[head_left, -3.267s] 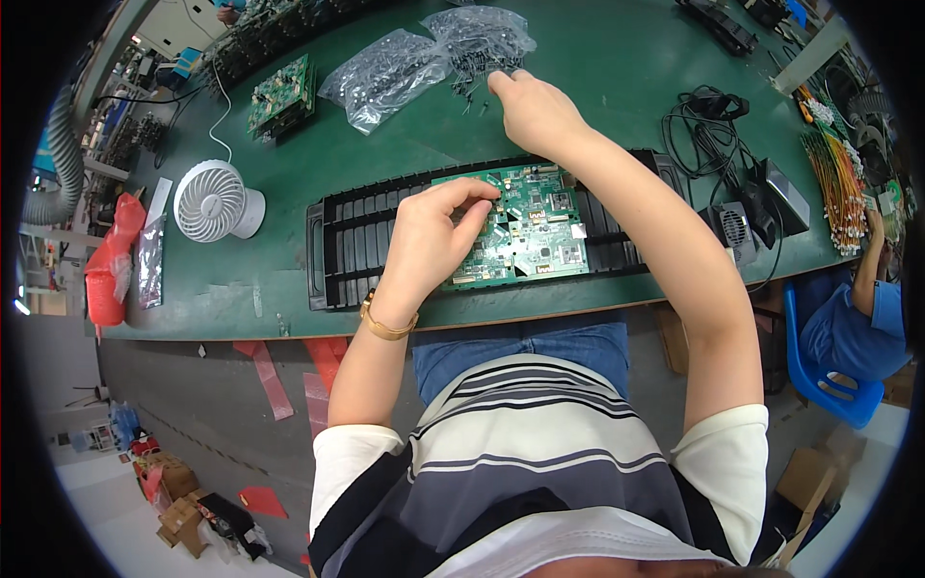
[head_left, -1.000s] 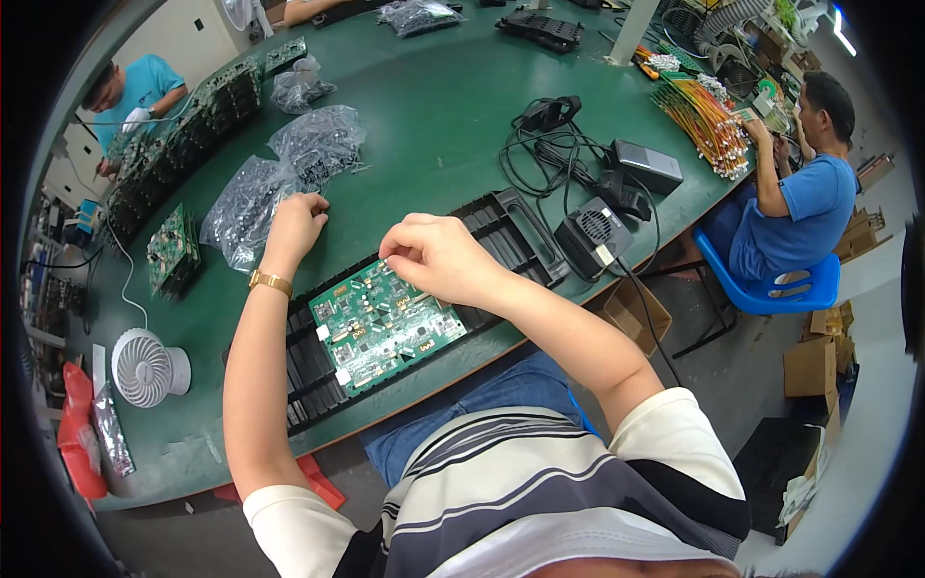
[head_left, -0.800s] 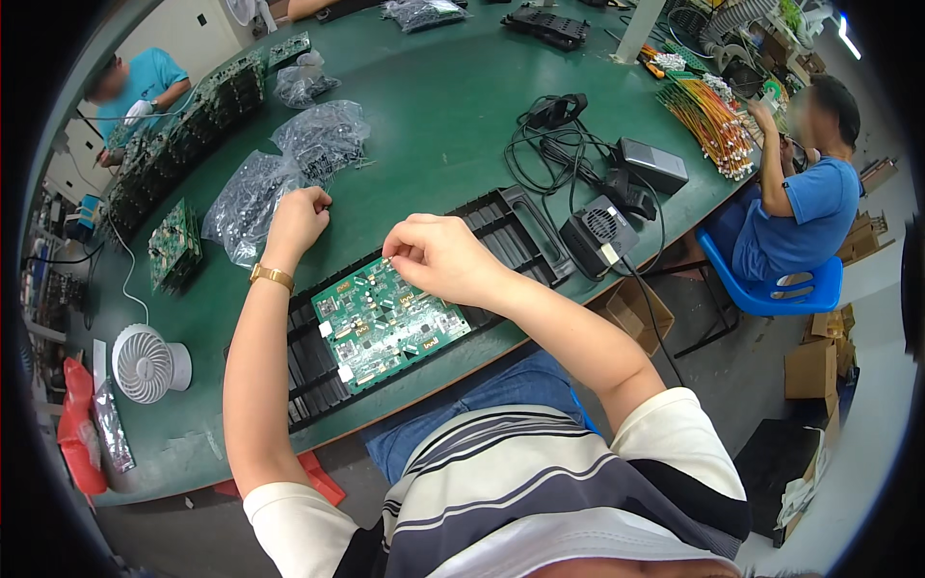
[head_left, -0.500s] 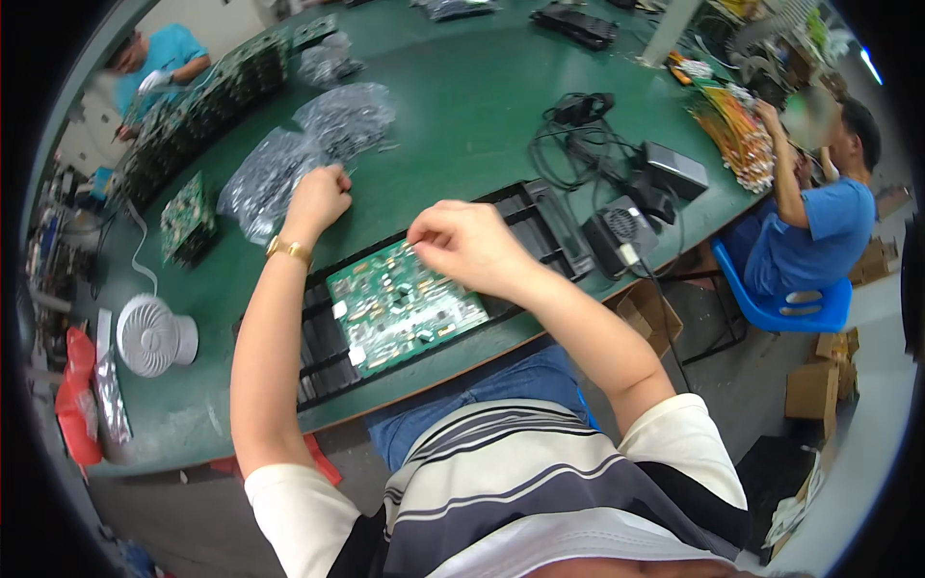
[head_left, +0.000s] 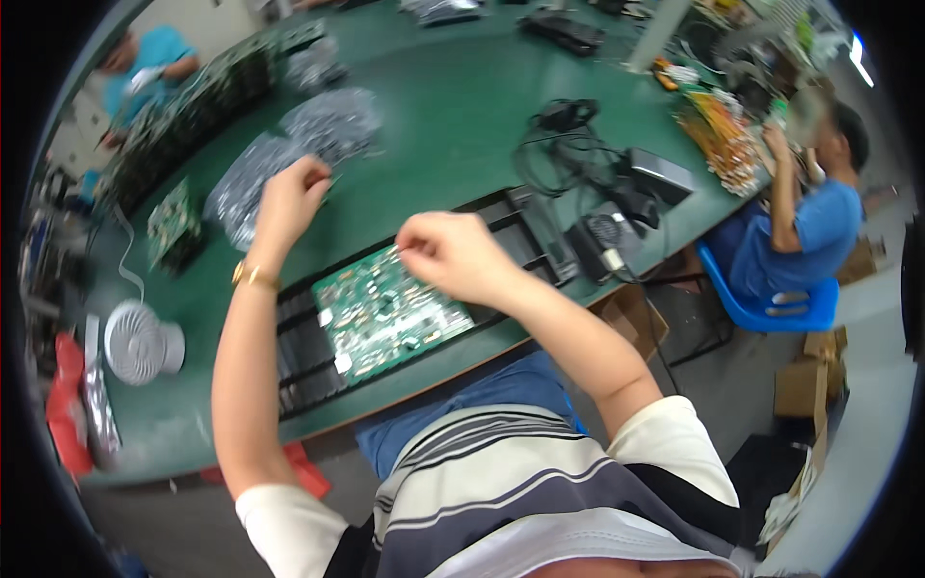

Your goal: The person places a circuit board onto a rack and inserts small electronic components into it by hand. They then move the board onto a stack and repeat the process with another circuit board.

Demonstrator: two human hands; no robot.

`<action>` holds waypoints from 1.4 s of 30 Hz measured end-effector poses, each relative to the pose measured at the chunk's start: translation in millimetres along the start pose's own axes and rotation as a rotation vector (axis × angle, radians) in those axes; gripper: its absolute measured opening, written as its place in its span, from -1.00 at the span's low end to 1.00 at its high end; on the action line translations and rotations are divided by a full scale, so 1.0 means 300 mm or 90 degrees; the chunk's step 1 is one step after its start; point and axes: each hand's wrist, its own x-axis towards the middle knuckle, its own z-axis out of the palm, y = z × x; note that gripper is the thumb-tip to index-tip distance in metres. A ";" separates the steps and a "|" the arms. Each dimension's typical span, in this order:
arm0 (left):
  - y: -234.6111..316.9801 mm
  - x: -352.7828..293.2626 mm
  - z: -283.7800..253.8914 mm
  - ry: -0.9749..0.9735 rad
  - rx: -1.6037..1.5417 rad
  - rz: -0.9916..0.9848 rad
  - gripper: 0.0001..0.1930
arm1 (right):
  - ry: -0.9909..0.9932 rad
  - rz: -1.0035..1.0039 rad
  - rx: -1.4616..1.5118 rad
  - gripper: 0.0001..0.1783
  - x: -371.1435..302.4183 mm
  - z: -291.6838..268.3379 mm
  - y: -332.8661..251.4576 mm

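— Green circuit board (head_left: 387, 313), lying flat in a black slotted tray (head_left: 306, 361) at the near edge of the green table (head_left: 453, 125). Confirm?

— Confirmed. Board sits toward the tray's middle; the tray runs on to the right under the right hand (head_left: 453, 255).

— Right hand state?

— Curled into a loose fist just above the board's far right corner, fingertips pinched together. Whether a small part sits between them, cannot tell; too blurred.

— Left hand (head_left: 289, 197)?

— Reached out past the tray to a clear plastic bag of small parts (head_left: 241, 188). Fingers bent and closed at the bag's edge; what they pinch is not readable. Gold bracelet (head_left: 252, 276) on that wrist.

— Around it?

— Second bag of parts (head_left: 332, 120) just beyond the first. Small white fan (head_left: 140, 342) left of the tray, another green board (head_left: 171, 222) standing behind it. Black cables and boxes (head_left: 607, 207) right of the tray.

— Others?

— One person in blue (head_left: 805, 226) seated on a blue chair (head_left: 771, 294) at the table's right end; another in blue (head_left: 149, 72) at the far left.
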 end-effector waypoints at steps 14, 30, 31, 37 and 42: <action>0.363 -0.407 -0.166 0.001 -0.202 -0.076 -0.85 | -0.018 -0.001 -0.047 -0.86 0.009 -0.014 0.015; 0.325 -0.597 0.012 0.166 -0.416 -0.186 -0.81 | -0.034 0.073 0.041 -0.88 -0.009 -0.013 -0.025; 0.320 -0.597 0.020 0.169 -0.417 -0.182 -0.81 | -0.030 0.066 0.028 -0.88 -0.009 -0.013 -0.025; 0.310 -0.599 0.041 0.175 -0.429 -0.169 -0.82 | -0.026 0.031 0.000 -0.90 -0.001 -0.004 -0.034; 0.315 -0.598 0.039 0.167 -0.425 -0.164 -0.83 | -0.060 0.018 -0.014 -0.92 0.013 0.013 -0.037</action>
